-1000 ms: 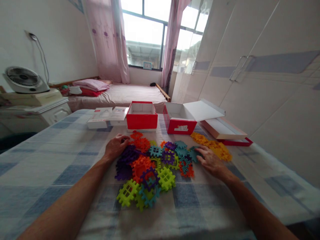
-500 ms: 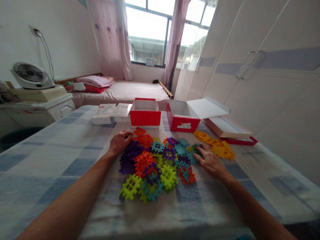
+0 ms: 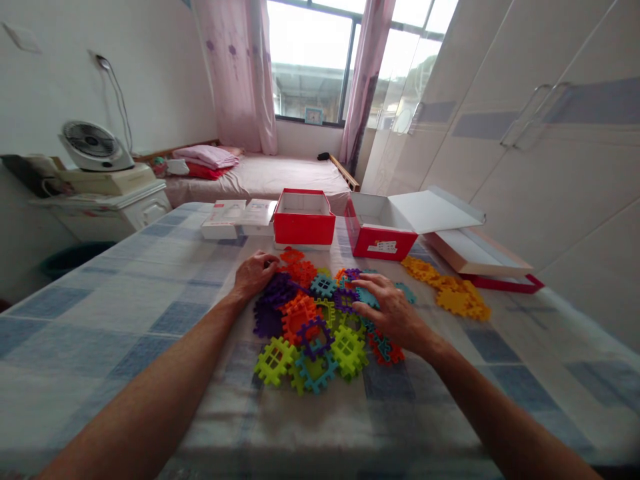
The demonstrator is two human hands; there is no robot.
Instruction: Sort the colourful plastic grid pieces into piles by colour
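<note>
A heap of plastic interlocking tiles with toothed edges lies between my hands, including lime green tiles [image 3: 349,348], orange tiles [image 3: 299,316] and purple tiles [image 3: 270,315]. Some have window-like cut-outs. My left hand [image 3: 256,272] rests at the far left edge of the heap, beside the purple and orange tiles. Its fingers are curled in, and whatever may be in them is hidden. Over the right side of the heap, my right hand [image 3: 393,307] reaches with fingers stretched and apart, above blue tiles [image 3: 369,297] that it partly covers.
Yellow tiles [image 3: 457,299] lie in a separate group to the right. Behind the heap stand a red open box [image 3: 304,229] and a second red box [image 3: 383,241] with its lid raised. White flat boxes [image 3: 223,220] are at the back left. A checked cloth [image 3: 150,327] covers the table.
My right hand has moved left, from the heap's right edge to over its blue tiles. My left hand keeps its place by the purple tiles. The view has turned slightly left.
</note>
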